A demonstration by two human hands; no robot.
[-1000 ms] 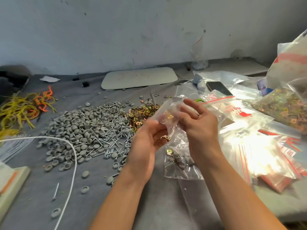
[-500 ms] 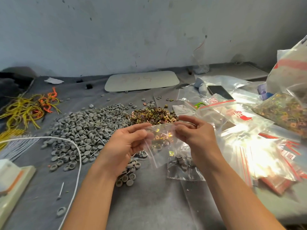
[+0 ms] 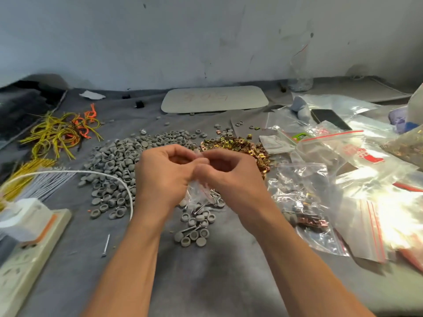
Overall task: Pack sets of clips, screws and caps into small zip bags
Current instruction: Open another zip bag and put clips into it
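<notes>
Currently: small zip bag held at its top edge by both hands

**Hands.** The left hand (image 3: 164, 177) and the right hand (image 3: 231, 177) meet above the middle of the desk (image 3: 206, 277). The fingers (image 3: 180, 154) of both hands are curled inward and pinch the upper edge of one small zip bag (image 3: 198, 193). The fingertips of the two hands are touching or very nearly so. The bag hangs down between the palms. Its contents are blurred and cannot be identified.

**Loose parts**
- The grey caps (image 3: 114, 161) lie in a broad pile to the left of the hands and behind them.
- The gold clips (image 3: 235, 145) lie in a smaller pile behind the right hand, touching the cap pile.
- The screws (image 3: 215, 199) lie just below the hanging bag, mixed with a small group of caps between the forearms.
- A single screw (image 3: 106, 244) lies apart, to the left of the left forearm.

**Other items**
- A filled zip bag (image 3: 304, 202) lies flat just beside the right forearm.
- A stack of empty zip bags (image 3: 377, 213) with red seal lines lies further right.
- A phone (image 3: 329, 118) rests on clear plastic at the rear right.
- A power strip (image 3: 29, 243) sits at the left edge, with a white cable (image 3: 91, 173) arching over the caps
</notes>
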